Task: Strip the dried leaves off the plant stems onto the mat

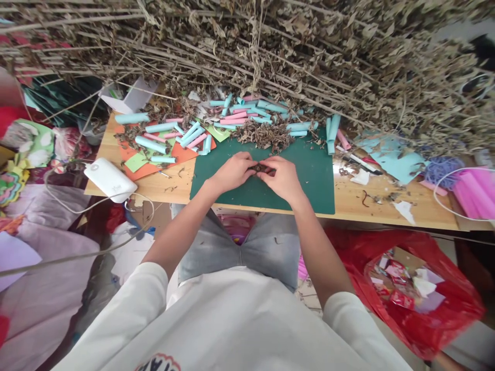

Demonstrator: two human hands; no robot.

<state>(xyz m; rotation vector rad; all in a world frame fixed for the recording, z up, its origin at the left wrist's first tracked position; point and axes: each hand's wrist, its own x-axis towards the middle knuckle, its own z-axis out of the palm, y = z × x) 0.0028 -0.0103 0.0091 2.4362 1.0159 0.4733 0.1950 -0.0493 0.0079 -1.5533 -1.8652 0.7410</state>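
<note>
My left hand point(236, 172) and my right hand point(281, 176) meet over the green cutting mat point(232, 198). Between their fingertips is a small clump of dried leaves point(260, 168), pinched from both sides. A loose pile of dried leaves point(263, 135) lies just beyond my hands on the mat's far edge. Around that pile are several rolled paper tubes in blue and pink, among them a blue tube point(305, 125) and a pink tube point(234, 121). The undersides of my fingers are hidden.
Bundles of dried stalks point(247, 56) spread across the back. A white power bank point(110, 179) with a cable sits at the left edge of the wooden table point(359, 206). Blue paper point(394, 157) and purple yarn point(443, 171) lie right. A red bag point(460, 304) holding scraps stands below.
</note>
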